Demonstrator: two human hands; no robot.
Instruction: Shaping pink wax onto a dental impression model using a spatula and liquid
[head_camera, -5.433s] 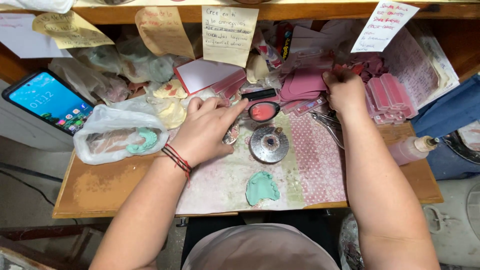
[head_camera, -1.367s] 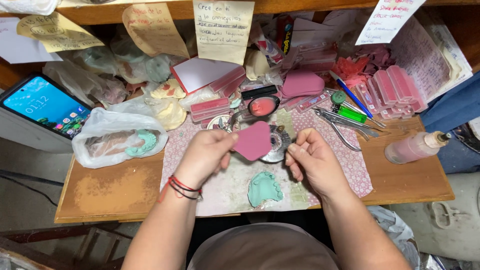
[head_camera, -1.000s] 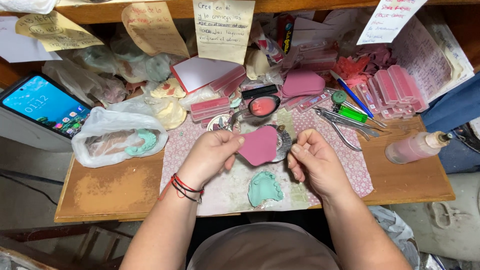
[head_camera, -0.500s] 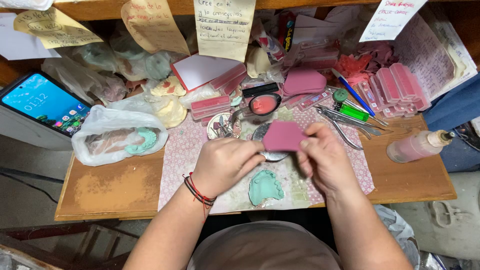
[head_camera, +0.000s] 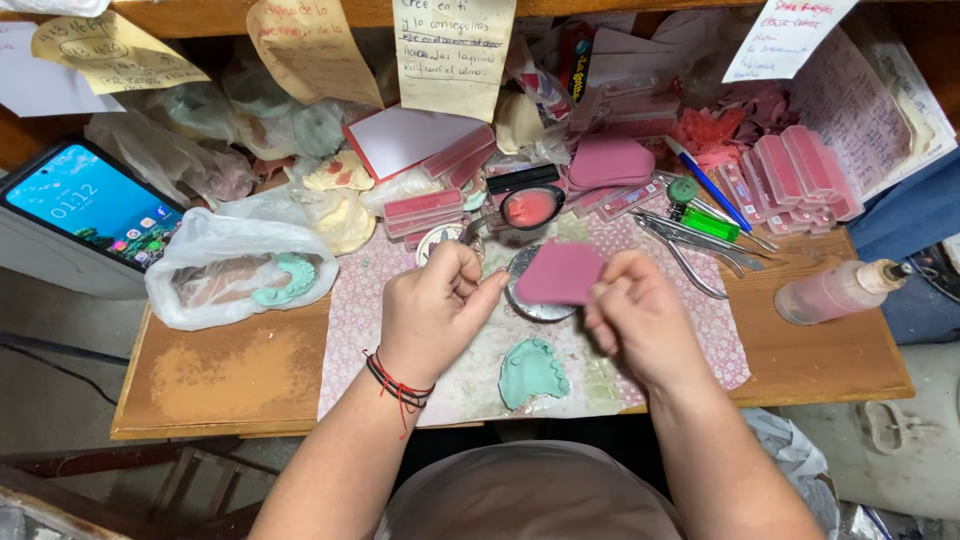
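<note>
My right hand (head_camera: 640, 315) pinches a pink wax sheet (head_camera: 560, 272) by its right edge, holding it up over the round metal dish (head_camera: 535, 295) on the patterned mat (head_camera: 690, 330). My left hand (head_camera: 437, 310) is curled closed just left of the sheet, fingertips near its edge, holding nothing I can make out. The green dental cast (head_camera: 533, 370) lies on the mat below, between both wrists.

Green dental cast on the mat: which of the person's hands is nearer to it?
Left, narrowly. The left hand is just up-left of the green dental cast; the right hand, holding the pink wax sheet, is up-right.
</note>
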